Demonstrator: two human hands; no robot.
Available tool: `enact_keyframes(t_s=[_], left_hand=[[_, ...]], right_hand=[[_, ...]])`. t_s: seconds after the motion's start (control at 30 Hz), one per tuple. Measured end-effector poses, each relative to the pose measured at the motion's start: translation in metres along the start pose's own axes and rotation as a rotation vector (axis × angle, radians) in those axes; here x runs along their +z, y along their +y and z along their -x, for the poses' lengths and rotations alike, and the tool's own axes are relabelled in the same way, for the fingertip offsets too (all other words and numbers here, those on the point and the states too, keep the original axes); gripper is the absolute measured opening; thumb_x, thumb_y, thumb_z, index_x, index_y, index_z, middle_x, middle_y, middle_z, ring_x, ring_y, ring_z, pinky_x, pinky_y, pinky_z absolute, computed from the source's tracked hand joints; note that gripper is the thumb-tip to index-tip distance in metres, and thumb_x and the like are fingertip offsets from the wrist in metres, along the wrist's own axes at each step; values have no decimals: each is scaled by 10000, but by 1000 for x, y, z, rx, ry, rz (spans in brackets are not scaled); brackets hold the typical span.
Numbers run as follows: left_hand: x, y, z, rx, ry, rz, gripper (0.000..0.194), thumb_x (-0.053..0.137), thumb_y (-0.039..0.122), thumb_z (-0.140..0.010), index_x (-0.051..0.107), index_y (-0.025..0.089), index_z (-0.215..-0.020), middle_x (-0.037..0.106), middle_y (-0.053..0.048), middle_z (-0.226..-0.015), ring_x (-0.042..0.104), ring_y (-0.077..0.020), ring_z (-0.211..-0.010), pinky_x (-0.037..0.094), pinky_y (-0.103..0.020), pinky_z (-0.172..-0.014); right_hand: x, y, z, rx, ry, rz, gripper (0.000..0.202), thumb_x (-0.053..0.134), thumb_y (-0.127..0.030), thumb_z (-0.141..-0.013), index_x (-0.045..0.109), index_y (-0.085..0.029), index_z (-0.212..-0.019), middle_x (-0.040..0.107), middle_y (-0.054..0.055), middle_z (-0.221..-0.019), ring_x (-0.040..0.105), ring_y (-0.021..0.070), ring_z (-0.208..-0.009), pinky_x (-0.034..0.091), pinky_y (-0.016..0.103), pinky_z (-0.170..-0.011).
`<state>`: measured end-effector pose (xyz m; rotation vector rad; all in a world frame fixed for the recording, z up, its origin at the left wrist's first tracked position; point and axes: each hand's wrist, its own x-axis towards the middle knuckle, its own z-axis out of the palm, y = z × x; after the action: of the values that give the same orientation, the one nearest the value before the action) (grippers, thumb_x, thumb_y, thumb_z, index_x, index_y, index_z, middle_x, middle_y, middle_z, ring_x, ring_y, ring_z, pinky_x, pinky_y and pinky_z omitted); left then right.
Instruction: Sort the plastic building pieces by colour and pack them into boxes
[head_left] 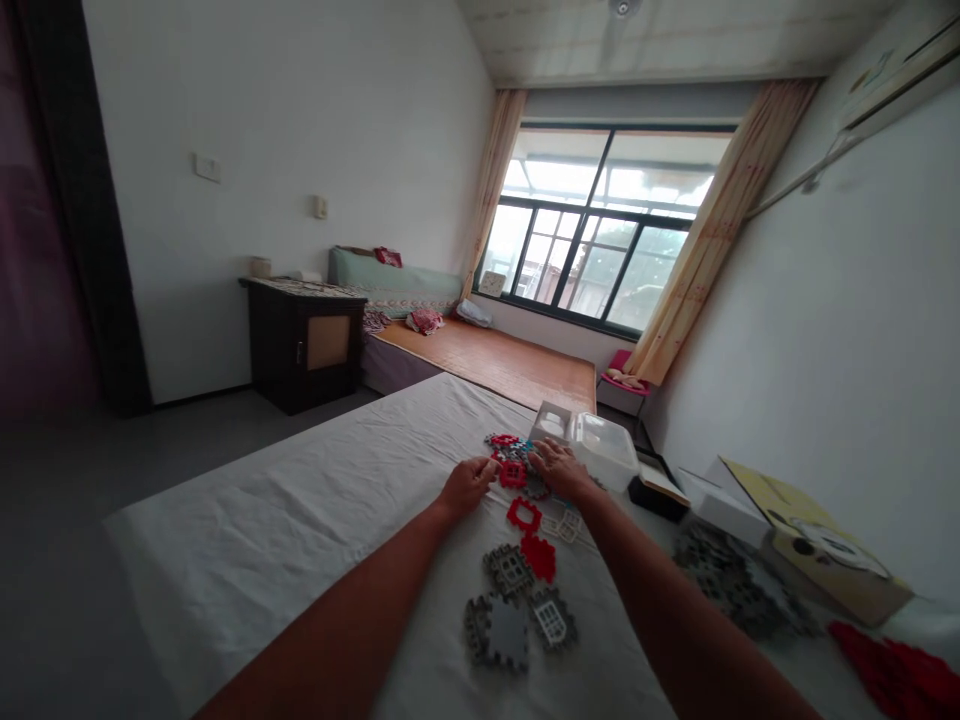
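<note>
My left hand (471, 482) is closed, its fingertips pinching the left edge of a red square interlocking tile (513, 474). To its right, my right hand (561, 468) lies palm down with fingers spread over a pile of grey, red and blue toothed tiles (535, 488); what is under the palm is hidden. Nearer to me lie a red open-frame tile (523, 515), white window-like lattice pieces (570, 525) and a solid red tile (538, 558). Closest are grey tiles: one with a lattice (510, 569), one with a white window (551, 620) and a plain block (499, 632).
A white cloth (300, 530) covers the table. Beyond my right hand stand a clear plastic box (604, 445) and a small black box (660, 490). On the right are dark grey tiles (739, 585), a yellow carton (832, 550) and red pieces (900, 665). A bed (495, 360) stands behind.
</note>
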<state>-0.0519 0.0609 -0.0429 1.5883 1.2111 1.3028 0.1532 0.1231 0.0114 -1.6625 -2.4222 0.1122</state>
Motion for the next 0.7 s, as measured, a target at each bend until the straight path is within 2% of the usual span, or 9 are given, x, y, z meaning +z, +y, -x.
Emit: enact_keyframes(t_s=[0.1,0.2,0.3,0.37,0.43,0.53,0.6,0.7], left_hand=[[-3,0,-1,86,69,-105,364,416,434,-837,659,175,-915,673,-79,-869,609,-190,-843,485,-277,-722],[-7,0,-3,170,207,-183,341,413,368,-844,657,155,-953,647,-118,-972,587,-203,-922,461,-300,-815],[-9,-1,-6,165,302,-201,353,387,340,-857,644,136,-986,613,-144,-1017,571,-211,-946,461,-311,-819],[-9,-4,-7,151,329,-213,342,379,330,-866,642,146,-983,611,-141,-1007,556,-217,-965,445,-329,-850],[-9,-7,-9,148,340,-228,325,379,323,-873,643,160,-969,618,-131,-978,542,-221,-982,413,-350,-901],[-9,-9,-10,148,343,-249,327,365,321,-886,643,167,-961,625,-124,-956,538,-219,-983,384,-360,-934],[-8,-10,-10,151,340,-278,341,345,321,-895,641,165,-961,628,-125,-957,542,-216,-980,386,-357,-932],[-7,-11,-9,166,341,-329,328,344,316,-899,633,178,-972,634,-106,-964,550,-203,-979,394,-348,-931]], right_hand=[[7,-6,2,-28,-21,-11,591,261,-609,-884,443,-258,-1324,437,103,-1378,327,322,-1281,312,534,-964],[1,-7,22,-143,-74,-38,523,367,-611,-855,573,-271,-1194,586,55,-1218,425,271,-1205,349,422,-963],[-16,-7,40,-340,-210,-179,499,373,-611,-853,678,-248,-1008,685,11,-976,584,211,-963,430,309,-852],[-27,-11,39,-344,-197,-231,564,285,-605,-883,695,-222,-946,694,10,-846,619,195,-824,458,291,-768],[-33,-17,25,-250,-66,-178,602,221,-587,-903,688,-210,-950,693,32,-831,625,208,-821,459,303,-763],[-26,-31,-14,-191,63,-104,554,210,-523,-925,637,-202,-1072,668,85,-1042,580,241,-1018,413,338,-883],[-12,-40,-41,-203,48,-109,499,246,-482,-930,584,-202,-1168,603,97,-1196,517,240,-1135,370,345,-951],[11,-48,-68,-219,-27,-116,471,366,-493,-896,531,-220,-1241,545,95,-1280,489,253,-1177,360,373,-972]])
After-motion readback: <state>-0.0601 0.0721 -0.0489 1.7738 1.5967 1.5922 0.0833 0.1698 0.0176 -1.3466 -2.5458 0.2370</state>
